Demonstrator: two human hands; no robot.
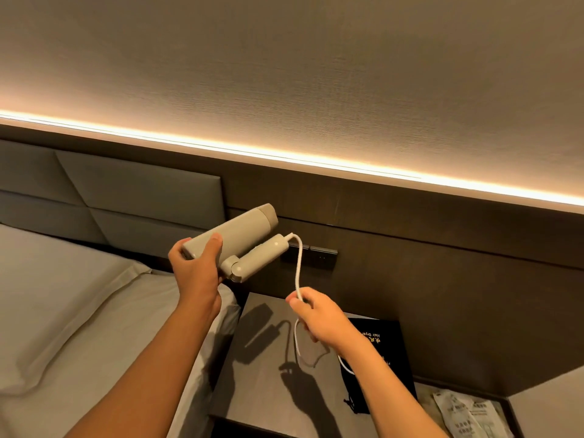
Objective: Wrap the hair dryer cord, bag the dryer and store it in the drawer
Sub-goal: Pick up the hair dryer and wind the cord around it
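Note:
A beige folding hair dryer (240, 230) is held up in the air above the bedside table, its handle folded alongside the barrel. My left hand (196, 270) grips the barrel's near end. A white cord (298, 263) leaves the handle tip, curves down and passes through my right hand (316, 314), which pinches it. Below that hand the cord loops down and trails under my forearm. A black drawstring bag (384, 352) with gold lettering lies flat on the bedside table (268, 384), to the right of the cord. No drawer is visible.
A bed with white sheets and a pillow (72, 311) fills the left. A dark switch panel (316, 257) sits on the wooden wall behind the dryer. Clear plastic packets with print (467, 415) lie on a lower ledge at the bottom right.

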